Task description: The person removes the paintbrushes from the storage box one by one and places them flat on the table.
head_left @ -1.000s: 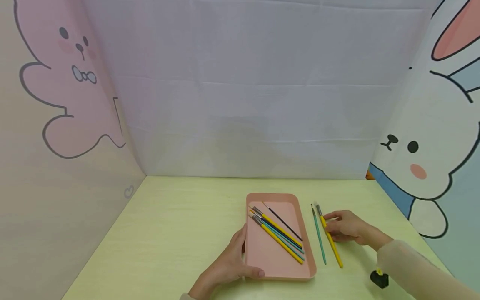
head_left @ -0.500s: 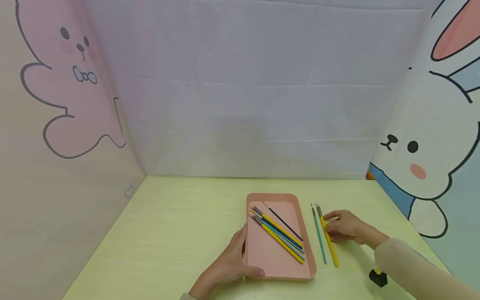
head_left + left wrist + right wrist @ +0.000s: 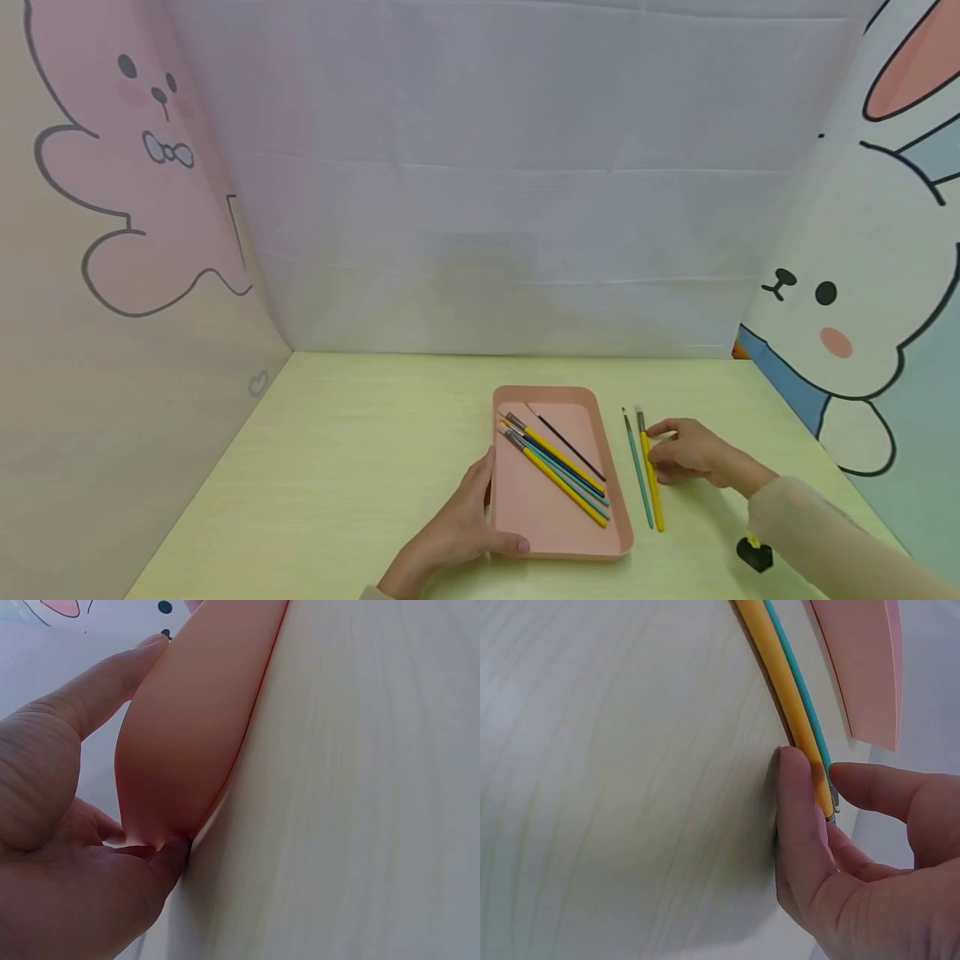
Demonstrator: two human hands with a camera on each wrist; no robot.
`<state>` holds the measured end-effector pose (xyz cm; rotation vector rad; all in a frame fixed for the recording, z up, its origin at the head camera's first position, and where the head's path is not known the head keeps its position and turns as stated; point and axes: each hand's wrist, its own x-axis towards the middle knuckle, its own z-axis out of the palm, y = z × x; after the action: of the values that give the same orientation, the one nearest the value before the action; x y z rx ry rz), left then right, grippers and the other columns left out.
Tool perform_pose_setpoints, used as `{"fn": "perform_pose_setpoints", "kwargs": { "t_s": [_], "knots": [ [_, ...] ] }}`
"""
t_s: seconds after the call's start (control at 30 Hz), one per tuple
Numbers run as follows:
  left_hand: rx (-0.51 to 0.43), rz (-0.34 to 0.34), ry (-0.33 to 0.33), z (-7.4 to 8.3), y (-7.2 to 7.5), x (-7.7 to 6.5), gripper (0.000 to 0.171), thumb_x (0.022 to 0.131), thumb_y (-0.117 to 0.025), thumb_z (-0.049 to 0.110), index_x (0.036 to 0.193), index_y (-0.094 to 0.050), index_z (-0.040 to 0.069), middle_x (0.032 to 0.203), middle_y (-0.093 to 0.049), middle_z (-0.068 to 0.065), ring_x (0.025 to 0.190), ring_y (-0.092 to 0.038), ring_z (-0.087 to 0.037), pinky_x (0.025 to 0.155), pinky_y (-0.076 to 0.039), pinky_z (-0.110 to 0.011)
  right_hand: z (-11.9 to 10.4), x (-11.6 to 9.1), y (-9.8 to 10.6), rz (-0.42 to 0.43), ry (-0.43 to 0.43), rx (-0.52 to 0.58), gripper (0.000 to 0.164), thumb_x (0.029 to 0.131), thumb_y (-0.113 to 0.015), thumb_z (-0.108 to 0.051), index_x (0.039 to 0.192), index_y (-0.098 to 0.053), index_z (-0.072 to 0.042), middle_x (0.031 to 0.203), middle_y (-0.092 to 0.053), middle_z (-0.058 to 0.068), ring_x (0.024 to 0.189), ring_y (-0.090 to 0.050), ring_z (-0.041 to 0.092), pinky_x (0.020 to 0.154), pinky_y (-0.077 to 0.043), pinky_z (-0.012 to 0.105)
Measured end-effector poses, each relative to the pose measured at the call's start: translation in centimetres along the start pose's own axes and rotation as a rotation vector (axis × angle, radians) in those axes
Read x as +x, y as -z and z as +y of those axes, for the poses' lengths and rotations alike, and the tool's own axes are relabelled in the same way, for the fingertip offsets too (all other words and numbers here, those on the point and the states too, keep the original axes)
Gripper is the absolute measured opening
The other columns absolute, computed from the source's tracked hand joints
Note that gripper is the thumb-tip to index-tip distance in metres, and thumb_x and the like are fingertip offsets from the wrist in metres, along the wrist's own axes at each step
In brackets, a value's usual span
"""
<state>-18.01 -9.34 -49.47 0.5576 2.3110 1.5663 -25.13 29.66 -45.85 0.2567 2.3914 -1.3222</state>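
My left hand (image 3: 461, 521) grips the near left corner of a shallow pink tray (image 3: 555, 537), thumb over its front rim and fingers along the side. Several paintbrushes (image 3: 566, 486) with yellow, teal and dark handles lie slanted in the tray. To its right, my right hand (image 3: 693, 454) pinches a yellow paintbrush (image 3: 656, 502) on the table. The right wrist view shows fingertips on both sides of its yellow handle (image 3: 780, 667). Close along it lies a thin teal paintbrush (image 3: 641, 479), between the yellow one and the tray.
A small black object (image 3: 754, 554) with a yellow bit shows under the right sleeve (image 3: 810, 517). The pale yellow table (image 3: 360, 450) meets a plain back wall (image 3: 480, 208). Cartoon-printed panels (image 3: 840, 300) stand on both sides.
The yellow paintbrush's near end has swung left, so it now lies almost parallel to the teal one. My right hand has shifted slightly left; the left hand and tray have stayed put.
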Motion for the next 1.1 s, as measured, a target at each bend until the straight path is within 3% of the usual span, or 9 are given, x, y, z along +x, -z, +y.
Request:
{"fn": "perform_pose_setpoints", "kwargs": {
  "t_s": [0.33, 0.63, 0.83, 1.1],
  "knots": [
    [-0.009, -0.006, -0.004, 0.1, 0.1, -0.1, 0.141, 0.075, -0.098, 0.036, 0.172, 0.002, 0.017, 0.174, -0.013, -0.017, 0.153, -0.031, -0.030, 0.122, -0.028, -0.057, -1.6, -0.7, 0.7, 0.045, 0.139, -0.183, 0.058, 0.096, -0.072, -0.010, 0.145, -0.049, 0.011, 0.106, -0.065, 0.016, 0.081, -0.066, 0.023, 0.072, -0.063, 0.038],
    [-0.014, -0.005, 0.000, 0.1, 0.1, -0.2, 0.142, 0.074, -0.099, 0.036, 0.173, 0.002, 0.019, 0.174, -0.013, -0.017, 0.153, -0.031, -0.030, 0.122, -0.029, -0.056, -4.8, -1.7, 0.4, 0.126, 0.464, -0.446, 0.043, 0.096, -0.074, -0.011, 0.133, -0.063, 0.007, 0.105, -0.071, 0.014, 0.085, -0.070, 0.027, 0.069, -0.058, 0.038],
    [-0.017, -0.007, -0.007, 0.1, 0.2, -0.3, 0.142, 0.074, -0.098, 0.036, 0.172, 0.003, 0.019, 0.174, -0.013, -0.018, 0.153, -0.031, -0.030, 0.122, -0.030, -0.054, -7.6, -2.0, -0.7, 0.068, 0.568, -0.450, 0.044, 0.096, -0.075, -0.010, 0.135, -0.063, 0.005, 0.113, -0.071, 0.020, 0.094, -0.073, 0.032, 0.070, -0.059, 0.038],
    [-0.009, -0.007, -0.007, 0.1, 0.1, -0.3, 0.142, 0.075, -0.099, 0.037, 0.173, 0.002, 0.020, 0.174, -0.014, -0.017, 0.155, -0.027, -0.032, 0.122, -0.028, -0.059, -10.3, -0.9, -3.0, -0.004, 0.612, -0.431, 0.046, 0.096, -0.076, -0.008, 0.139, -0.063, 0.001, 0.118, -0.070, 0.020, 0.098, -0.073, 0.030, 0.076, -0.060, 0.038]
  ]
}}
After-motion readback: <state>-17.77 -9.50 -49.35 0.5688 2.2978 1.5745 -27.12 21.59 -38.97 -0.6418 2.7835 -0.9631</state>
